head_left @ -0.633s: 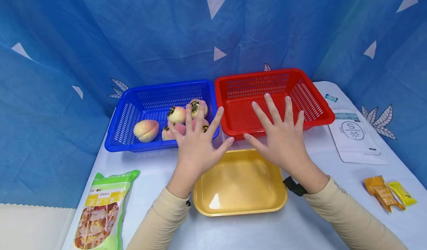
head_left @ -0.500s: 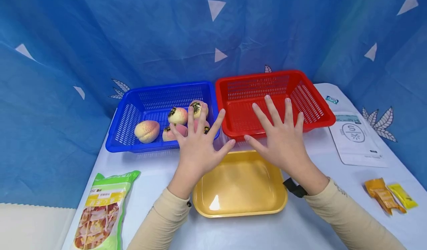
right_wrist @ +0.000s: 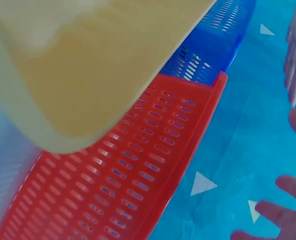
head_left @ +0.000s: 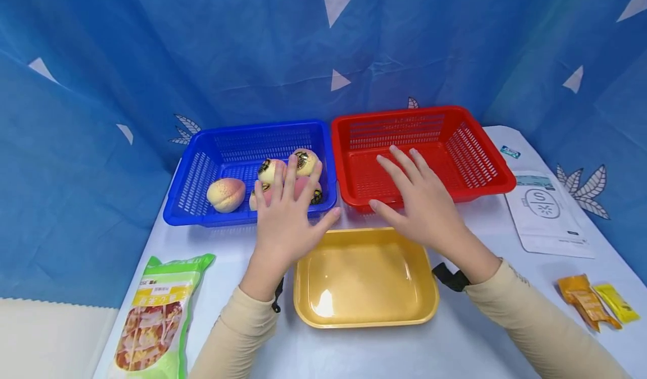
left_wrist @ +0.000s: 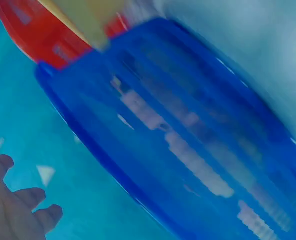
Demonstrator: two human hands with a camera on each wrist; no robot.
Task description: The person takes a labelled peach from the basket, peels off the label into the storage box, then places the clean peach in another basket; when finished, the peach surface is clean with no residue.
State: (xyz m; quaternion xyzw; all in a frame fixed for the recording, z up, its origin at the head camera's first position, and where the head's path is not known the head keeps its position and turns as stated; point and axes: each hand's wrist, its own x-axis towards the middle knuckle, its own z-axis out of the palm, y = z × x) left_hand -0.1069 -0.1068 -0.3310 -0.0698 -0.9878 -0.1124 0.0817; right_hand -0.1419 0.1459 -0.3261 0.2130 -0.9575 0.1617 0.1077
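Hands have drifted left and dipped since half a second back: our left hand (head_left: 283, 222) now hangs at the blue basket's (head_left: 202, 213) near rim, closer to the peaches (head_left: 283, 179) inside, so we judge a reach for fruit is starting. Its fingers (head_left: 277, 191) are straight and closer together, holding nothing. Our right hand (head_left: 427, 210), flat and empty, hovers over the red basket's (head_left: 485, 185) front edge, above the yellow tray (head_left: 364, 317).

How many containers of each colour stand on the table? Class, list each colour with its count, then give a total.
Blue basket: 1
Red basket: 1
Yellow tray: 1
Total: 3
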